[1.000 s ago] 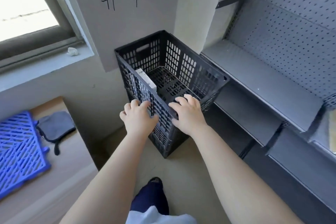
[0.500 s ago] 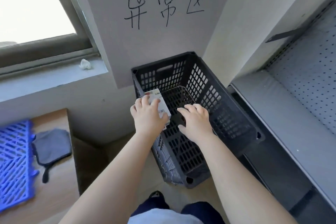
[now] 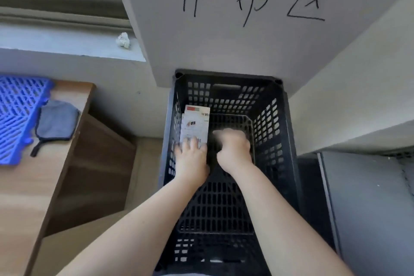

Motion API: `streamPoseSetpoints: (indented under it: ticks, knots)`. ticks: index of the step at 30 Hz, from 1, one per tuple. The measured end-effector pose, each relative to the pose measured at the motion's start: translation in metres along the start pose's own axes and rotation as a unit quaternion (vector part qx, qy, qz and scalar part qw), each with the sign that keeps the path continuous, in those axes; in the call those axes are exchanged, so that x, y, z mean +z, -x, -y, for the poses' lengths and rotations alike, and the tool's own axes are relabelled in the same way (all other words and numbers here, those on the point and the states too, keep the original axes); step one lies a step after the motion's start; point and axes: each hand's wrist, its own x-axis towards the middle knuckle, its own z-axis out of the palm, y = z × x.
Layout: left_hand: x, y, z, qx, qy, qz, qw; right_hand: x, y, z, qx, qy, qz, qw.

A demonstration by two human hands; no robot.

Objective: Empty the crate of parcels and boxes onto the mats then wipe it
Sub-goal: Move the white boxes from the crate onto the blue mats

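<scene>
I look straight down into a black lattice crate (image 3: 289,141) on the floor. A white box (image 3: 197,121) with printed labels and barcodes stands against the crate's left wall. My left hand (image 3: 192,159) grips the near end of that box, fingers laid over it. My right hand (image 3: 233,150) is deep inside the crate beside the box, blurred, with its fingers curled; whether it holds anything is unclear. A blue plastic mat (image 3: 15,114) lies on the wooden table (image 3: 33,186) at the left, with a grey cloth (image 3: 56,121) next to it.
A grey board with handwritten characters (image 3: 224,29) overhangs the crate's far end. Grey metal shelving (image 3: 369,197) stands close on the right. A window sill with a crumpled white scrap (image 3: 123,39) runs along the upper left. The table's edge is left of the crate.
My view has swung down over the crate. Both hands left the near rim and went inside; the left one took hold of the white box and the right one reached deeper.
</scene>
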Motion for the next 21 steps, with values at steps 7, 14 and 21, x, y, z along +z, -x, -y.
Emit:
streamPoseSetpoints:
  ticks: [7, 14, 21]
  knots:
    - [0.027, -0.028, 0.001, -0.138, 0.247, 0.029, 0.959, 0.028, -0.035, -0.032, 0.007, -0.269, 0.034, 0.962]
    - [0.044, -0.059, -0.002, -0.244, 0.448, -0.019, 0.86, 0.068, -0.07, -0.027, 0.263, -0.716, 0.121, 0.636]
    - [0.048, -0.08, -0.013, -0.335, 0.501, -0.023, 0.798, 0.102, -0.078, -0.033, 0.288, -0.721, 0.178, 0.605]
